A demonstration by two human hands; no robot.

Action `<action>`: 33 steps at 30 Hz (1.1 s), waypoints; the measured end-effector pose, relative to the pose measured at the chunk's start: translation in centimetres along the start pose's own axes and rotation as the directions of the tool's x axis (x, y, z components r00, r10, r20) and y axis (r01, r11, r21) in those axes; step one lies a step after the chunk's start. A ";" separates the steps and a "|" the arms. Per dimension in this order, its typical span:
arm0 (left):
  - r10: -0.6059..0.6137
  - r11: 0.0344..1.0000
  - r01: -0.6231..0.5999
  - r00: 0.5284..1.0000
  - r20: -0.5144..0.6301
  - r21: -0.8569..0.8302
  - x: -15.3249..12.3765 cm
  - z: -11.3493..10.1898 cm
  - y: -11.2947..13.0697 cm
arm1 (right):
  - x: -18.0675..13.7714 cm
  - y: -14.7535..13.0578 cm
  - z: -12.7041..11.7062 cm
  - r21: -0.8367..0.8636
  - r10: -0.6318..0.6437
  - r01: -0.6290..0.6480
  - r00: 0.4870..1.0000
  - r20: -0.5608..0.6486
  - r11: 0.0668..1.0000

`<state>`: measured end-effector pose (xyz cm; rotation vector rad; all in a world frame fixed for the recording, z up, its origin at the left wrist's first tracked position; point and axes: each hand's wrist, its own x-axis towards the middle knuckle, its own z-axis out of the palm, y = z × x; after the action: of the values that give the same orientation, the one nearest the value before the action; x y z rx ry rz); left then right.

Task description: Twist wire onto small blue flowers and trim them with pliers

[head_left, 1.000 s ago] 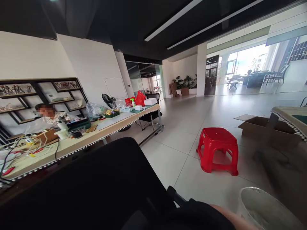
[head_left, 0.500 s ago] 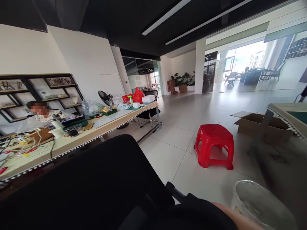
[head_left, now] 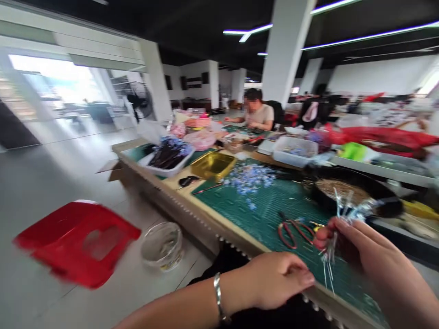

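Note:
My right hand [head_left: 365, 249] is closed around a bunch of thin silvery wire stems [head_left: 329, 265] with pale blue tips, held over the green cutting mat [head_left: 247, 219]. The stems stick out above and below the fingers. Lower and to the left, my left hand [head_left: 274, 278] crosses the table edge, fingers curled and pressed together; anything in them is hidden. Red-handled pliers [head_left: 291, 233] lie on the mat between the hands. Farther back is a pile of small blue pieces [head_left: 248, 178].
A gold tray [head_left: 212, 167], a white tray [head_left: 168, 160] of dark stems and a round black pan [head_left: 353, 187] crowd the table. On the floor stand a red stool [head_left: 82, 237] and a bucket [head_left: 161, 246]. A co-worker [head_left: 257, 112] sits across the table.
The view has swung right, from the other table and open floor to this worktable. Both hands and the bunch of wire stems have come into sight; the red stool now appears at left.

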<state>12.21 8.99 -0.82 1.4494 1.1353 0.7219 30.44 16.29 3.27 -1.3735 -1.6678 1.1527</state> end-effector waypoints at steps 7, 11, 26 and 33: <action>-0.069 0.976 0.043 0.991 0.111 0.216 4.2 -0.8 -0.5 | 11.7 0.5 -4.1 -0.507 0.178 -0.127 0.983 0.052 0.852; -0.087 0.986 0.079 0.995 0.047 0.146 5.2 -2.2 -1.5 | 16.8 2.5 -0.8 -0.811 0.131 -0.072 0.991 0.006 0.580; 0.034 0.961 -0.047 0.998 0.052 0.272 6.6 -8.1 -3.2 | 7.1 3.2 0.1 -0.914 -0.074 0.295 0.955 0.286 0.279; 0.066 0.946 -0.061 0.998 -0.005 0.320 4.4 -12.5 -5.4 | 4.6 7.1 4.8 -0.912 -0.189 0.264 0.959 0.212 0.313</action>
<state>1.13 17.43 -4.04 1.7614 1.2656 0.6128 27.74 20.14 -5.23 -1.6057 -2.6613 -0.1127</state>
